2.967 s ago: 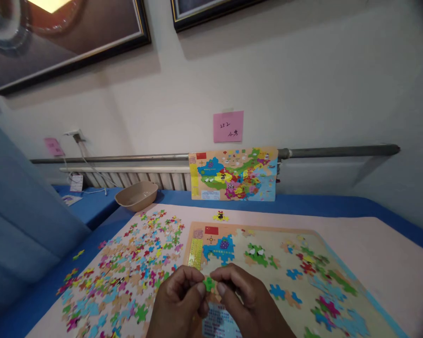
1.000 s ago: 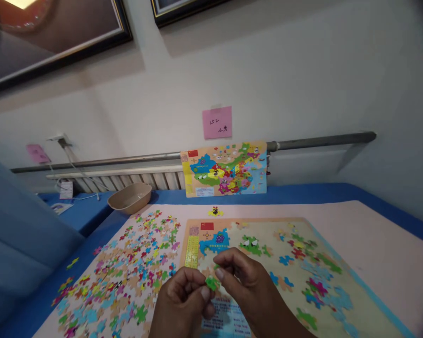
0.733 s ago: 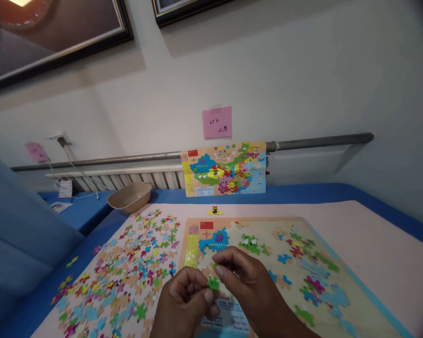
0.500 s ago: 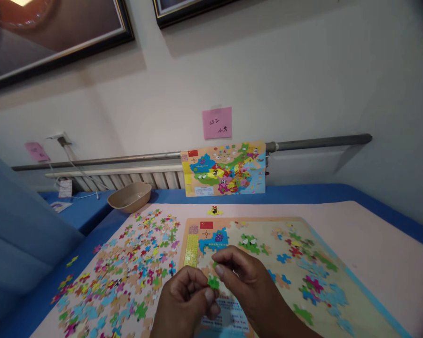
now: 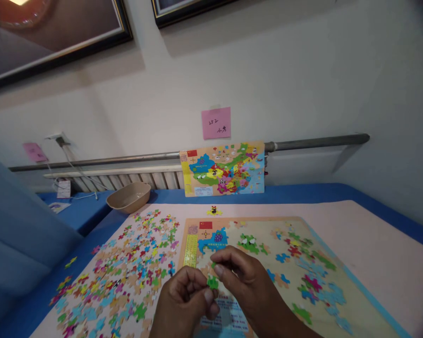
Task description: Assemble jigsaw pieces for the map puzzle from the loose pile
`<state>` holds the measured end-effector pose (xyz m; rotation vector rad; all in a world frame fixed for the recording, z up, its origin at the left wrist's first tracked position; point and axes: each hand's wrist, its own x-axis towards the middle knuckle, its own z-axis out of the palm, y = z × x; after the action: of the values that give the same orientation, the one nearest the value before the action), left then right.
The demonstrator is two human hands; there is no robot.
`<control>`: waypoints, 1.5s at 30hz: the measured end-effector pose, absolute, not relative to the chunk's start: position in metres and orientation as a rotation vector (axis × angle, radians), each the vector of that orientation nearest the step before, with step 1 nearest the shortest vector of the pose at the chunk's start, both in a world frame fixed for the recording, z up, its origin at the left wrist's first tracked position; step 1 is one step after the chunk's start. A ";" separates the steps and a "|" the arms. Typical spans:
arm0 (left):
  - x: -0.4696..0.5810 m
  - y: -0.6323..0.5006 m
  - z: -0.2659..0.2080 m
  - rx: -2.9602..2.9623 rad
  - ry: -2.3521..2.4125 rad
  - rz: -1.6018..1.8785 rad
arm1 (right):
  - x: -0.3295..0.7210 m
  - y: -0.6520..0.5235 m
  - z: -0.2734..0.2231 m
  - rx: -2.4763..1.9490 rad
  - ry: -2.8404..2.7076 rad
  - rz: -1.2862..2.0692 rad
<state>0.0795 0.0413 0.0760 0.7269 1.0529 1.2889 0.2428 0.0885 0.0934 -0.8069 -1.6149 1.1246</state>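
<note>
My left hand (image 5: 183,298) pinches a green jigsaw piece (image 5: 212,282) between thumb and fingers, low in the view. Close beside it, my right hand (image 5: 248,279) is closed at the fingertips on another small green piece (image 5: 214,265), mostly covered by the thumb and index finger. Both hands hover over the left half of a partly assembled map puzzle board (image 5: 268,300). Its yellow strip (image 5: 191,251), red flag corner (image 5: 206,225) and blue section with grapes (image 5: 215,240) are joined. A green cluster with white sheep (image 5: 247,242) lies on the board behind my right hand.
Many loose pieces (image 5: 127,263) spread over the pink sheet at left. Several clusters (image 5: 313,284) lie on the board's right side. One yellow group (image 5: 214,211) sits above the board. A beige basin (image 5: 129,197) and a reference map (image 5: 223,170) stand at the back.
Both hands hold nearly the same pose over the board, each still pinching its green piece. The whole view has shifted very slightly.
</note>
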 end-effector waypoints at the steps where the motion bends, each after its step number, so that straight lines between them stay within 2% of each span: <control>1: 0.080 0.041 0.076 0.724 1.052 1.292 | 0.243 0.089 0.092 -0.809 -1.617 1.121; 45: 0.083 0.042 0.081 0.698 1.072 1.334 | 0.244 0.088 0.095 -0.829 -1.695 1.213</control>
<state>0.0826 0.0419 0.0811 0.6983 1.0719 1.3337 0.2437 0.0881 0.0952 -0.8291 -1.6945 1.2127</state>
